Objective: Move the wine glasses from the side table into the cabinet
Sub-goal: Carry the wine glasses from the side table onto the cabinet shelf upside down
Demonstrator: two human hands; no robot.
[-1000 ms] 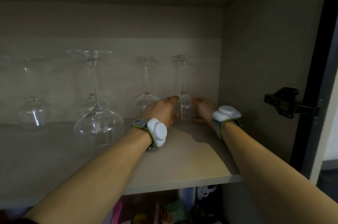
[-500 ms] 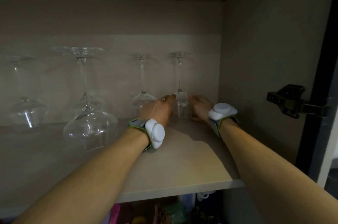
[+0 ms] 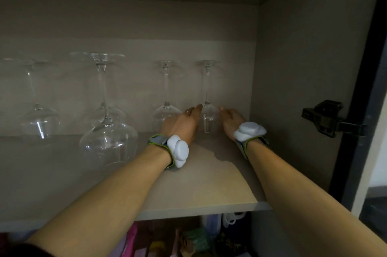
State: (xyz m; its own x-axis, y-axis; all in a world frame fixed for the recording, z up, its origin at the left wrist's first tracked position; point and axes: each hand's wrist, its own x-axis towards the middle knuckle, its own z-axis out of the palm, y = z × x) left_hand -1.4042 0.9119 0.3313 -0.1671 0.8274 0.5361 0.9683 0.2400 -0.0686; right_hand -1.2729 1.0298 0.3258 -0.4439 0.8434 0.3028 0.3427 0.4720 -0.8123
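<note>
while both hands flank the upside-down wine glass [image 3: 208, 116] at the back right of the cabinet shelf [image 3: 209, 185], the left hand [image 3: 182, 124] lies against its bowl with fingers extended, and the right hand [image 3: 230, 119] sits just beside it; how far either grip closes on the glass i cannot tell, since the fingers are partly hidden behind the bowl. the main risk is a knock: the left wrist is near the neighbouring glass [image 3: 166, 110], and pulling the arms out carelessly could clip it or the large glass [image 3: 107, 141] standing nearer the front, toppling one into another. a tall stem with the foot on top tips easily. the shelf is pale, smooth board in a dim cabinet, with more glasses along the back wall, a black hinge [image 3: 326, 118] on the right side, and colourful clutter [image 3: 188, 240] below.
</note>
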